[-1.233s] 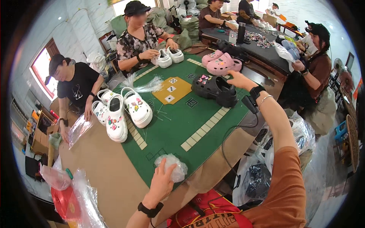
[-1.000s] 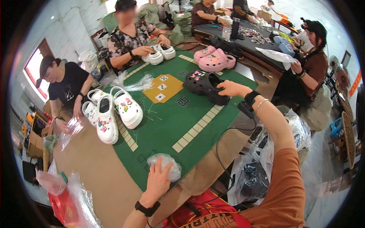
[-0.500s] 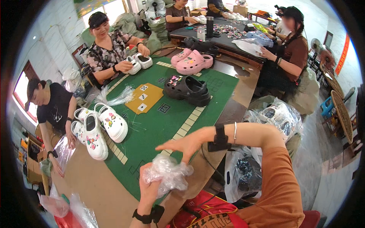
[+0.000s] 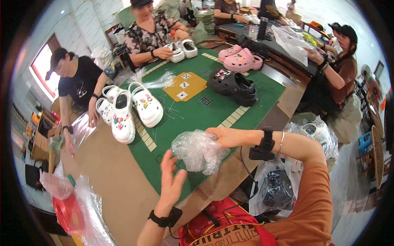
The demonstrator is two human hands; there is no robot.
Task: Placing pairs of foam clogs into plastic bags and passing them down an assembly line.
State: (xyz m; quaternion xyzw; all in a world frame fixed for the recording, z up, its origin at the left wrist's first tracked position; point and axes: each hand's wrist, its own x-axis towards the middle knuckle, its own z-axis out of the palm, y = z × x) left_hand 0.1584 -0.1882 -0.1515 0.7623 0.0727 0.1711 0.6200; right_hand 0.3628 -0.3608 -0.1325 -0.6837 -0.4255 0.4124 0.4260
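A crumpled clear plastic bag (image 4: 196,152) is bunched above the near edge of the green mat (image 4: 180,119). My right hand (image 4: 230,136) grips it from the right, and the bag partly hides those fingers. Just left of the bag, my left hand (image 4: 171,180) is open, fingers spread and raised. Beyond it to the left stand white clogs (image 4: 123,123) with colourful charms. Black clogs (image 4: 233,87) rest on the mat's right part, and pink clogs (image 4: 242,60) sit behind them.
Clear bags with white clogs (image 4: 314,133) and a dark clog (image 4: 278,189) lie right of the table. Thin clear strands (image 4: 156,80) lie near the yellow patch. A person across handles white clogs (image 4: 184,51); another works at left. More people sit around the dark table (image 4: 242,35).
The bag has passed from my left hand to my right. My left hand has let go and opened. The view has shifted, so the table's things appear further right.
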